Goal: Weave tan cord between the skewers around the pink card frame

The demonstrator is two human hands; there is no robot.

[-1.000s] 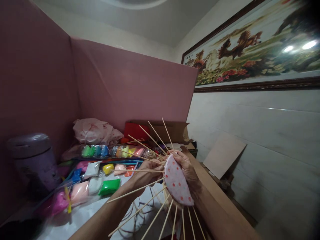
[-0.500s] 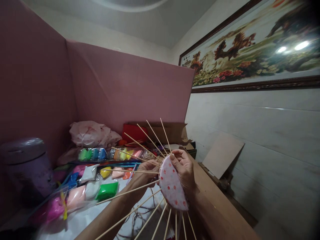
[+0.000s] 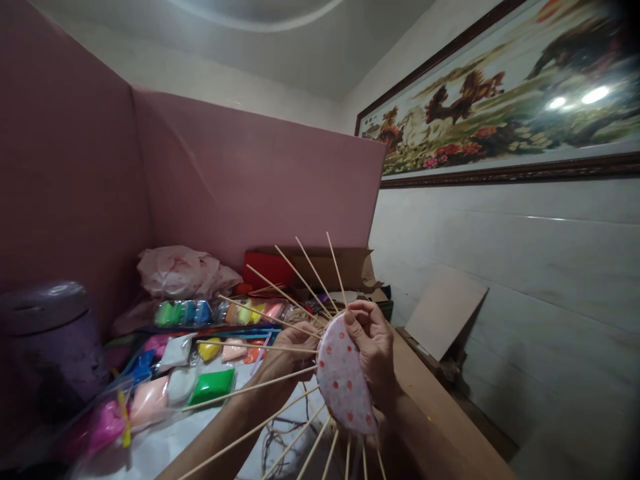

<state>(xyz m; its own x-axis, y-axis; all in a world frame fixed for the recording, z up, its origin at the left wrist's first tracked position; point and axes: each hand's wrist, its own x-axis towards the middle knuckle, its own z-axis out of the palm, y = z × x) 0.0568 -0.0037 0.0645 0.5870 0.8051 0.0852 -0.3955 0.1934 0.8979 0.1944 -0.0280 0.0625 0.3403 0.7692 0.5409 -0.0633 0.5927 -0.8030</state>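
A round disc covered in white cloth with red dots (image 3: 345, 380) is held up in front of me, tilted. Thin wooden sticks (image 3: 250, 387) fan out from its edge like spokes. My right hand (image 3: 373, 343) grips the disc's upper right edge, thumb on the cloth face and fingers behind. My left hand (image 3: 295, 343) is at the left edge, behind the sticks, with its fingers closed; the fingertips are partly hidden, and what they pinch cannot be made out. Brown twine (image 3: 280, 440) hangs in loose tangles below the disc.
Bags of coloured clay (image 3: 213, 387) lie on the white tabletop at left, beside a lidded purple container (image 3: 53, 347). Behind them are a pink plastic bag (image 3: 183, 270) and an open cardboard box (image 3: 335, 267). A pink partition (image 3: 260, 173) stands at the back.
The disc has tilted slightly and its lower end sits a little lower, the sticks shifting with it. Both hands keep their places at its edge, and the view has shifted slightly.
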